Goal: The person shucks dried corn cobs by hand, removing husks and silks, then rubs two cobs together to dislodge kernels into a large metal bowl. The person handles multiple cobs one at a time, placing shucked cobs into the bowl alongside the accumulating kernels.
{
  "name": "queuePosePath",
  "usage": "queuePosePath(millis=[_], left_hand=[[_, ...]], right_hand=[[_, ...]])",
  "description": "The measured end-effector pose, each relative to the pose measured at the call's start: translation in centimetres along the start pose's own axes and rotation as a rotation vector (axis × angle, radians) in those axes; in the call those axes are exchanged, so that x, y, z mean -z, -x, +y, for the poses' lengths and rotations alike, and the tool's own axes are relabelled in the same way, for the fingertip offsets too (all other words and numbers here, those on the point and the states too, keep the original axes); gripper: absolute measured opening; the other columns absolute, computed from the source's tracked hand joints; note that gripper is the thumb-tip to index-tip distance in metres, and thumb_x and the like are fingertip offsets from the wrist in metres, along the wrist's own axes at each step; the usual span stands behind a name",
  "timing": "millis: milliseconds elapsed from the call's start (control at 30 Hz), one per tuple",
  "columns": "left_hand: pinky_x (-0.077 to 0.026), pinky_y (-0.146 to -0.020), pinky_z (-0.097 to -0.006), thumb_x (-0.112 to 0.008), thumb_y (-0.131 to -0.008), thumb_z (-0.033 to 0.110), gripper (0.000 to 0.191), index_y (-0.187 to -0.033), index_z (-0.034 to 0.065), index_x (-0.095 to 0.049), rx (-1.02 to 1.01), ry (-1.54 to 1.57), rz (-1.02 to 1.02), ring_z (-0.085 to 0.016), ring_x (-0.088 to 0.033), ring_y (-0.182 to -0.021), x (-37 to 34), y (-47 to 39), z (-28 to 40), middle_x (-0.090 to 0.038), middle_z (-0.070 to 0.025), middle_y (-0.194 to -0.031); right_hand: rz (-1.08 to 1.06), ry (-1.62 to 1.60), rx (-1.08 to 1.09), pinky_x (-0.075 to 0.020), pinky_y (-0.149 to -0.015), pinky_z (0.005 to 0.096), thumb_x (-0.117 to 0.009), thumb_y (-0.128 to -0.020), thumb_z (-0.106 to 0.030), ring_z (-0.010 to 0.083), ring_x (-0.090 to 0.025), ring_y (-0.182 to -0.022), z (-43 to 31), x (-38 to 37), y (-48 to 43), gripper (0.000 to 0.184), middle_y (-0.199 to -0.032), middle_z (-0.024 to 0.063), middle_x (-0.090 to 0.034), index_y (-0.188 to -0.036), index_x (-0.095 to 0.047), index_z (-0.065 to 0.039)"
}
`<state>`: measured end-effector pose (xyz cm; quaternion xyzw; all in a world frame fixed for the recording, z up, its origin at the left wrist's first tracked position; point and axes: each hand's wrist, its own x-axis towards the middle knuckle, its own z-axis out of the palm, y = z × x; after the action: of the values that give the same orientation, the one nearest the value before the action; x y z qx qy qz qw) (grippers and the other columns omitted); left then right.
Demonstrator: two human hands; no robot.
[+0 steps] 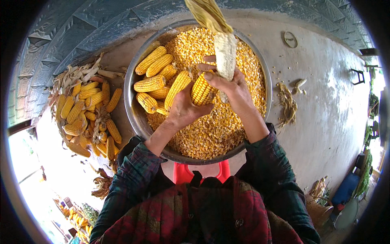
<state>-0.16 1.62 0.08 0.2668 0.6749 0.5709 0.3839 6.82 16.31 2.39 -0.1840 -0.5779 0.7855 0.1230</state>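
Note:
My left hand (184,108) grips a yellow ear of corn (202,91), its kernels still in rows, over a wide metal basin (129,103). Against the ear's upper end presses the thumb of my right hand (233,87). That same hand holds a pale, stripped corncob (225,53), with a dry husk (210,15) on its far end. Loose corn kernels (207,137) fill much of the basin. Several whole ears of corn (154,61) lie piled on the kernels at the left side. The lower side of the held ear is partly hidden by my left hand.
Left of the basin is a heap of corn ears (82,113) with dry husks. Husk scraps (286,103) and a small cob piece (300,84) lie on the concrete floor (326,128) at the right. A red plastic stool (224,170) shows below the basin; a wicker basket (317,209) stands lower right.

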Motion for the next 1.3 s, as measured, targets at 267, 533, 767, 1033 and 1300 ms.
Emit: queuePosePath(millis=[267, 533, 767, 1033, 1300], left_hand=[[-0.048, -0.093, -0.0346, -0.078, -0.07, 0.008, 0.077, -0.133, -0.0079, -0.037, 0.511, 0.489, -0.009, -0.022, -0.063, -0.1, -0.1, 2.2, 0.5, -0.064, -0.0136, -0.108], [-0.049, -0.085, -0.0296, -0.075, -0.074, 0.009, 0.052, -0.119, -0.0015, -0.052, 0.015, 0.063, 0.078, -0.014, -0.061, -0.092, 0.4, 0.7, 0.0, -0.065, -0.0066, -0.102], [-0.051, -0.078, -0.0356, -0.076, -0.07, 0.021, 0.049, -0.108, -0.0001, -0.053, -0.051, -0.153, 0.346, -0.03, -0.066, -0.09, 0.2, -0.4, -2.2, -0.065, -0.0195, -0.098], [-0.051, -0.077, -0.0416, -0.079, -0.066, 0.03, 0.061, -0.109, -0.0011, -0.049, 0.004, -0.441, 0.346, -0.039, -0.063, -0.084, -0.2, -0.3, -1.5, -0.065, -0.022, -0.094], [-0.052, -0.085, -0.0362, -0.076, -0.072, 0.014, 0.06, -0.123, -0.0031, -0.049, 0.454, 0.675, 0.137, -0.021, -0.062, -0.093, 0.3, 0.5, 0.3, -0.063, -0.0082, -0.104]], right_hand=[[0.275, -0.013, 0.139, -0.0474, -0.062, 0.0242, -0.076, -0.082, -0.018, 0.0097, -0.061, -0.074, 2.9, 0.1, -2.0, 0.024, -0.08, 0.0009, -0.065, -0.095, -0.062, -0.004], [0.349, 0.296, -0.072, -0.048, -0.058, 0.0272, -0.079, -0.075, -0.021, 0.0106, -0.06, -0.064, 0.2, 0.8, -1.1, 0.027, -0.073, 0.0049, -0.067, -0.09, -0.067, -0.001], [0.195, 0.491, 0.045, -0.0521, -0.073, 0.0326, -0.079, -0.073, -0.017, 0.0194, -0.069, -0.08, 1.5, -1.0, 1.2, 0.04, -0.088, 0.0126, -0.071, -0.106, -0.063, -0.001], [0.222, 0.695, 0.085, -0.0533, -0.071, 0.0363, -0.069, -0.075, -0.013, 0.0297, -0.069, -0.079, 1.1, -0.5, 1.2, 0.032, -0.086, 0.0186, -0.068, -0.102, -0.06, 0.0], [0.754, 0.704, 0.162, -0.0442, -0.048, 0.0247, -0.072, -0.076, -0.01, 0.0101, -0.056, -0.057, -0.9, 16.2, 2.1, 0.019, -0.074, 0.0039, -0.063, -0.091, -0.063, -0.001]])
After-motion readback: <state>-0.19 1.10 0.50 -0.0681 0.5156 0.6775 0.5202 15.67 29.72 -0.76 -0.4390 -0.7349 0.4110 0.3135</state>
